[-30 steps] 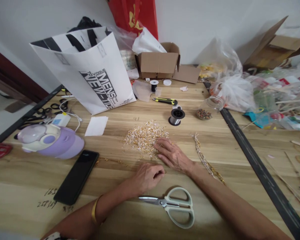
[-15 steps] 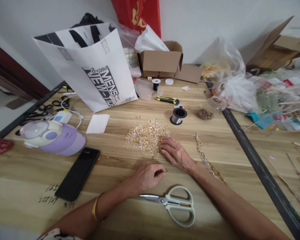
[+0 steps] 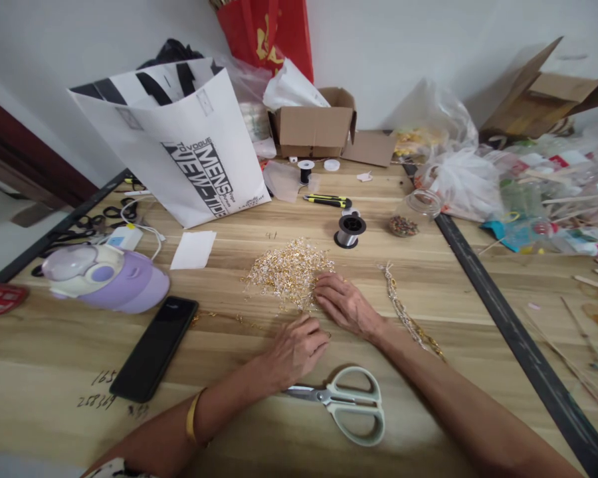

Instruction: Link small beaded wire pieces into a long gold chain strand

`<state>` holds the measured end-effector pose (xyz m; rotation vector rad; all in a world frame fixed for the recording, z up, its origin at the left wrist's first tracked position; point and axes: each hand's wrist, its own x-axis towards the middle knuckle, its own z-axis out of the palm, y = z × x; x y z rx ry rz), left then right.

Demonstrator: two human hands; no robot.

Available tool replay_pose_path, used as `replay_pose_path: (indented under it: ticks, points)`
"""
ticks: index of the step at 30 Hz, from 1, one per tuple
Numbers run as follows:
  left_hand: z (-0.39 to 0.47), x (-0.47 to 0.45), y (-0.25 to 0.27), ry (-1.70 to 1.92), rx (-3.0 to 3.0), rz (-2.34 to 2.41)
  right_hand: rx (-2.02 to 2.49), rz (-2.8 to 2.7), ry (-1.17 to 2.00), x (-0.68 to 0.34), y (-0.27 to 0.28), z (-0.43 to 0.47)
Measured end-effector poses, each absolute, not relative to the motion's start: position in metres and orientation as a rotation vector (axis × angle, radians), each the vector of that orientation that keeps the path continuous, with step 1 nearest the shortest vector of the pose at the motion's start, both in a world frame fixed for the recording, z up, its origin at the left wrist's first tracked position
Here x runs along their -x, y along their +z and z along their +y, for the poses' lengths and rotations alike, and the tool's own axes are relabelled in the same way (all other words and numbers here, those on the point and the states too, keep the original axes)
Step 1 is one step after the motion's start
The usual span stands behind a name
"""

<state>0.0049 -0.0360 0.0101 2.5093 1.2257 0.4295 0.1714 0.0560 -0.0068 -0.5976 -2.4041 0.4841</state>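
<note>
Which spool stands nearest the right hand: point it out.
The black-rimmed spool with silver-coloured winding, beyond the right hand. The white-topped spool, wound in black, looks smaller and stands farther back, nearer the cardboard box.

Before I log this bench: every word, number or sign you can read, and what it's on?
"TO VOGUE": white bag
"MENS": white bag
"NEW-TID", ending unclear: white bag
"165": handwritten on tabletop, beside phone
"258369": tabletop, below it
Two digits behind the pile of small pieces: "41" or "91", can't tell
Unreadable: white bag's small print, smudged mark below "258369", red bag's gold sign
</note>
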Motion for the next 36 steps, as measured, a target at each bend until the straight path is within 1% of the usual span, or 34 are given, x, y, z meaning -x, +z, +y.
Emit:
replay_pose_path:
  ticks: [4,8,15,20,24,29,36]
  points:
    - [-0.036,-0.007,0.009,0.371,-2.576,1.258,0.605,-2.420,0.469,-0.172,-0.006,0.056]
    - [-0.036,-0.008,0.009,0.406,-2.546,1.280,0.569,-2.409,0.494,-0.174,-0.006,0.055]
    - [-0.031,-0.008,0.011,0.497,-2.333,1.304,0.532,-2.335,0.599,-0.178,-0.005,0.056]
    - [-0.027,-0.008,0.014,0.493,-2.142,1.335,0.568,-2.262,0.619,-0.179,-0.007,0.058]
    - [-0.025,-0.009,0.018,0.450,-2.125,1.346,0.588,-2.221,0.624,-0.180,-0.005,0.058]
    - [-0.027,-0.012,0.016,0.397,-2.269,1.337,0.600,-2.186,0.626,-0.181,-0.005,0.058]
    - [-0.024,-0.024,0.017,0.130,-2.466,1.419,0.611,-2.165,0.612,-0.182,-0.009,0.058]
